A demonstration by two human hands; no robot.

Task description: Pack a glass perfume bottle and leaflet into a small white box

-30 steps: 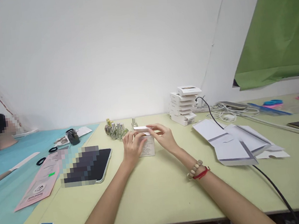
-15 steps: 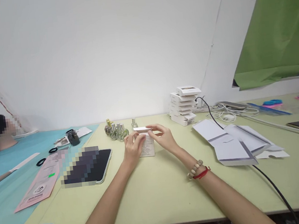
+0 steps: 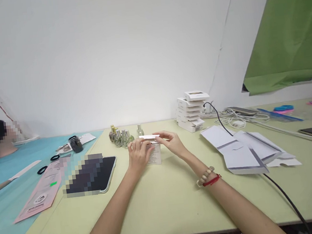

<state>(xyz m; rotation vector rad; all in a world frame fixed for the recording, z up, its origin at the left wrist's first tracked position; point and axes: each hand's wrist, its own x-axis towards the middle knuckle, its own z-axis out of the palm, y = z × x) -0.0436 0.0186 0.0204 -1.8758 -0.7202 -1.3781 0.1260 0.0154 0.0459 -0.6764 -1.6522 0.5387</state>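
Observation:
A small white printed carton (image 3: 155,155) stands upright on the yellow table, its top flap (image 3: 149,137) raised. My left hand (image 3: 139,152) is closed round the carton's left side, fingers at the upper edge. From the right, my right hand (image 3: 171,142) pinches the top corner by the flap, fingertips on the card. Whatever is inside the carton is hidden. Just behind stand several small glass perfume bottles (image 3: 121,137), and a single bottle (image 3: 140,130) sits a little apart from them.
Stacked white boxes (image 3: 189,113) stand at the back right, with flat white cartons (image 3: 240,154) and a black cable (image 3: 284,190) nearer. A tablet (image 3: 107,175), pink packet (image 3: 38,196), dark jar (image 3: 75,144) and knife (image 3: 13,177) lie left. White cords (image 3: 236,119) tangle at right.
The left fingers have shifted slightly along the carton's upper edge, and the flap looks a little more tilted. Both hands stay on the carton.

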